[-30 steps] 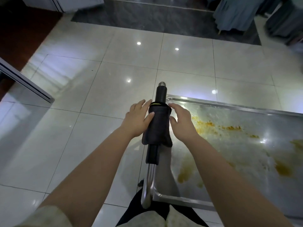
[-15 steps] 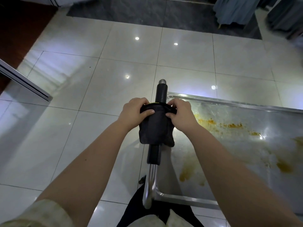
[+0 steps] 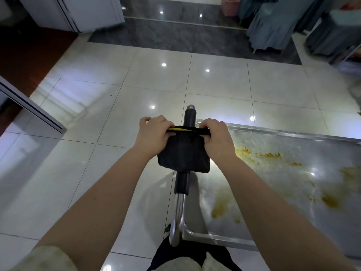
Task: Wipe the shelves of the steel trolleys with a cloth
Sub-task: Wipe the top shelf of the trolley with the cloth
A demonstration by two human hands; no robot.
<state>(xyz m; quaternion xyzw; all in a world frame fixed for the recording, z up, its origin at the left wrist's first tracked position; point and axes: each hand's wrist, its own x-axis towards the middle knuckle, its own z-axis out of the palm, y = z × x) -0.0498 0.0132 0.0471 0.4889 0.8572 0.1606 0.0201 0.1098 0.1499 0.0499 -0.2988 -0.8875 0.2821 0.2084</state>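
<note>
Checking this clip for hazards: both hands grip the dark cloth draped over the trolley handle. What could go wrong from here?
1. The left hand and right hand both grip the cloth on the handle; a hard tug might nudge the trolley across the glossy floor.
2. Orange stains cover much of the shelf; the small cloth may smear them rather than lift them.

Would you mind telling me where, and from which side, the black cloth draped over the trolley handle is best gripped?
Probably by its far, yellow-trimmed edge, one hand on each side of the handle, coming from above. The black cloth lies draped across the handle, so its ends overhang both sides and should lift straight off. The left hand and right hand pinch it there.
</note>
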